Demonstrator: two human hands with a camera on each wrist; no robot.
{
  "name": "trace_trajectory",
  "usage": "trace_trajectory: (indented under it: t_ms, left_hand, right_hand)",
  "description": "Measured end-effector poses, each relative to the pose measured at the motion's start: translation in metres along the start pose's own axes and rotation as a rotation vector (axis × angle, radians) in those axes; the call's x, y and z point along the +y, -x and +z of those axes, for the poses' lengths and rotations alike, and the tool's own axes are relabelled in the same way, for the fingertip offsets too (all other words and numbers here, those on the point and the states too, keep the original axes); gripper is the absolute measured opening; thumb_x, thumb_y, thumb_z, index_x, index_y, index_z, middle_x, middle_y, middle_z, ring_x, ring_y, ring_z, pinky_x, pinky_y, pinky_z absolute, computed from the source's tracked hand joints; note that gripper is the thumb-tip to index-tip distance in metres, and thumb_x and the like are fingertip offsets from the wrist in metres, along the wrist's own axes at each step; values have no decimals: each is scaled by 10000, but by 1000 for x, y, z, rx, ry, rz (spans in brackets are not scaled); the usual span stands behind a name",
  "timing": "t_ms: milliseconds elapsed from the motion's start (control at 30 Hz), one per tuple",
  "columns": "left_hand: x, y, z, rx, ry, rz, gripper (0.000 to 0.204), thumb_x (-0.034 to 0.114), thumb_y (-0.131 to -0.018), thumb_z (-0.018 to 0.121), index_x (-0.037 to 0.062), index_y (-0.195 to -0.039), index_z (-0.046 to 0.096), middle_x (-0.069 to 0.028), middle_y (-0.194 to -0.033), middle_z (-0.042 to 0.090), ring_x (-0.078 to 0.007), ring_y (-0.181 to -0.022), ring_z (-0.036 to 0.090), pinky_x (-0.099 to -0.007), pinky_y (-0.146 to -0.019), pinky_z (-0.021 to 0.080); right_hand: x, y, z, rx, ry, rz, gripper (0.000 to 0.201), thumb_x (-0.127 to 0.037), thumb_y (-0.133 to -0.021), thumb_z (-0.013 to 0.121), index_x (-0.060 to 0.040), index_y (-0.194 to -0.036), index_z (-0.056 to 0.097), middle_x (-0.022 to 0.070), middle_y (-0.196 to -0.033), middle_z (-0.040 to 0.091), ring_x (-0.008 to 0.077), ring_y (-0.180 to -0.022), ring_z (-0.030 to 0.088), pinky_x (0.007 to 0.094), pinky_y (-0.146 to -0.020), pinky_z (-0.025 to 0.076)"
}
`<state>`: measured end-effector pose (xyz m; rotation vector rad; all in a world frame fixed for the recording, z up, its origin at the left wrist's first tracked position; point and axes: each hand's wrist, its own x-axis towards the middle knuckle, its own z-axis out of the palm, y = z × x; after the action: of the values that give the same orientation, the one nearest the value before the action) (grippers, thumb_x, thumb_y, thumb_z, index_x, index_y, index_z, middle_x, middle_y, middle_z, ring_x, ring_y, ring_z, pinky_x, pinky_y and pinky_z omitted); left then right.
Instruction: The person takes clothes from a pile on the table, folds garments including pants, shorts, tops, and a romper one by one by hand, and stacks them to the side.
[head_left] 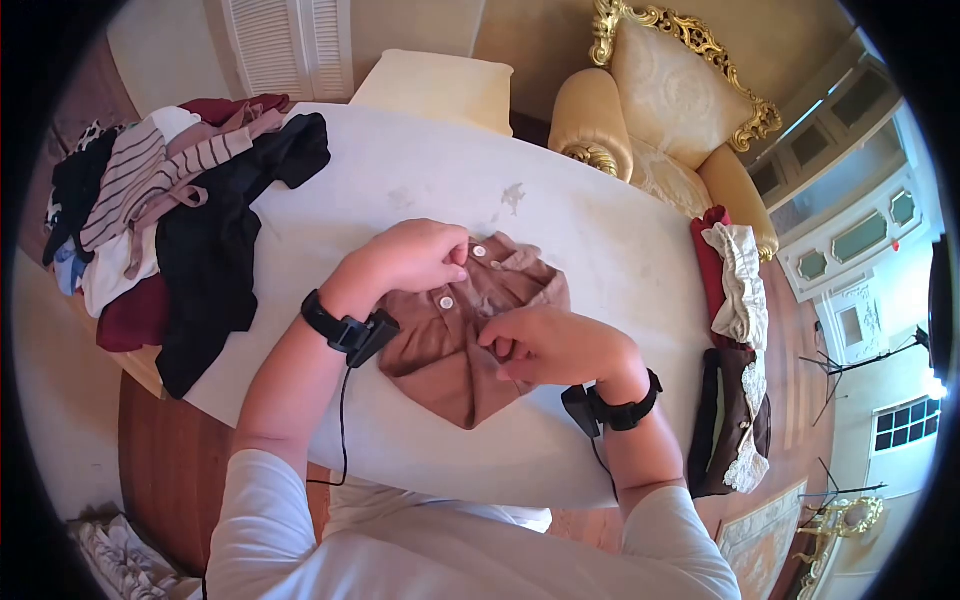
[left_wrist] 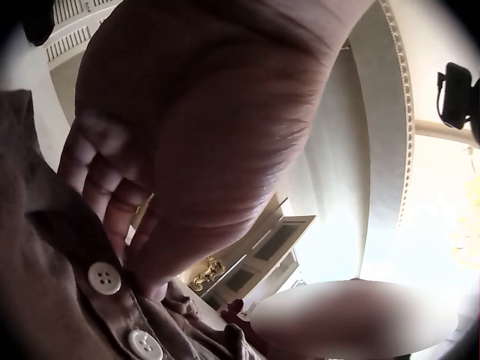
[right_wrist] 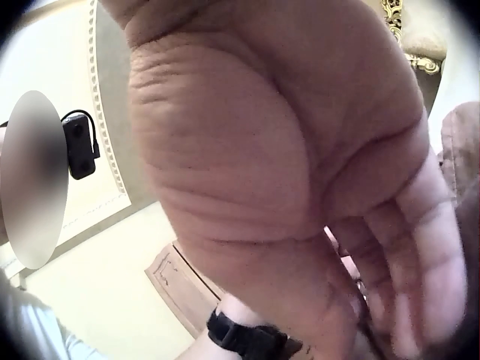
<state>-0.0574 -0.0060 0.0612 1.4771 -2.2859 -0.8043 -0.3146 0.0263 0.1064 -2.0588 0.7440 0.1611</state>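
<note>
A brown buttoned shirt (head_left: 440,375) lies bunched and partly folded on the white-covered table (head_left: 620,255), with white buttons along its front. My left hand (head_left: 415,255) pinches the buttoned edge near the top. In the left wrist view, the thumb and fingertips of that hand meet at the placket beside a four-hole button (left_wrist: 104,277). Lower and to the right, my right hand (head_left: 560,345) bends its fingers over the shirt's middle. The right wrist view has this hand's thumb (right_wrist: 319,315) close to the fingertips, with dark cloth between them.
At the left of the table is a heap of clothes (head_left: 130,210), with a black garment (head_left: 215,250) on its near side. Folded garments (head_left: 738,290) line the right edge. Beyond the table stand a cream stool (head_left: 435,85) and a gold-framed armchair (head_left: 670,100).
</note>
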Motion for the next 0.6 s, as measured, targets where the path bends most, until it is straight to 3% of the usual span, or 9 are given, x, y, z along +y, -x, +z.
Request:
trace_trajectory:
  t_ms: [33, 100, 233, 300, 400, 500, 600]
  left_hand:
    - [2, -1, 2, 3, 39, 26, 210, 184, -872, 770, 35, -941, 640, -117, -875, 715, -257, -800, 686, -373, -718, 533]
    - [3, -1, 5, 5, 81, 48, 204, 174, -874, 766, 36, -949, 637, -114, -876, 715, -259, -803, 686, -372, -720, 534]
    - [4, -2, 9, 9, 42, 47, 185, 157, -881, 755, 36, -948, 632, -113, -882, 718, -267, -807, 687, -374, -722, 535]
    - [6, -2, 9, 8, 42, 45, 185, 156, -881, 755, 36, -946, 631, -114, -884, 719, -271, -808, 687, -375, -721, 536]
    - [9, -2, 10, -10, 52, 58, 184, 156, -882, 755, 35, -948, 632, -116, -888, 721, -274, -811, 689, -376, -720, 536]
    - [9, -2, 12, -11, 43, 65, 191, 163, -883, 758, 35, -951, 633, -115, -888, 721, -272, -813, 690, -377, -720, 536]
    - [9, -2, 12, -8, 34, 92, 194, 168, -886, 758, 35, -954, 635, -116, -890, 722, -270, -815, 692, -377, -722, 537]
  right_hand:
    - [0, -2, 2, -1, -1, 0, 397, -83, -825, 735, -22, -1210, 657, 157, -1045, 684, 308, -859, 705, 398, -768, 555]
    - [3, -5, 9, 367, 317, -122, 413, -82, -784, 757, -33, -1183, 659, 142, -1049, 674, 312, -899, 694, 408, -803, 545]
    - [6, -6, 9, 412, 420, -113, 427, -92, -754, 772, -42, -1164, 662, 128, -1059, 664, 317, -955, 678, 407, -845, 526]
    - [7, -8, 7, 221, 225, -78, 306, -119, -786, 730, -55, -1084, 706, 161, -1074, 694, 352, -1024, 664, 441, -842, 511]
    - [11, -11, 5, 118, 201, -46, 260, -109, -783, 723, -44, -1034, 709, 159, -1055, 697, 350, -1008, 662, 429, -852, 512]
    - [9, -6, 0, 241, 148, -135, 225, -126, -791, 723, -32, -995, 709, 161, -1016, 704, 354, -981, 661, 429, -853, 512]
    - [9, -9, -4, 328, 169, -90, 233, -145, -802, 725, -33, -1006, 706, 162, -997, 701, 363, -962, 660, 434, -852, 508]
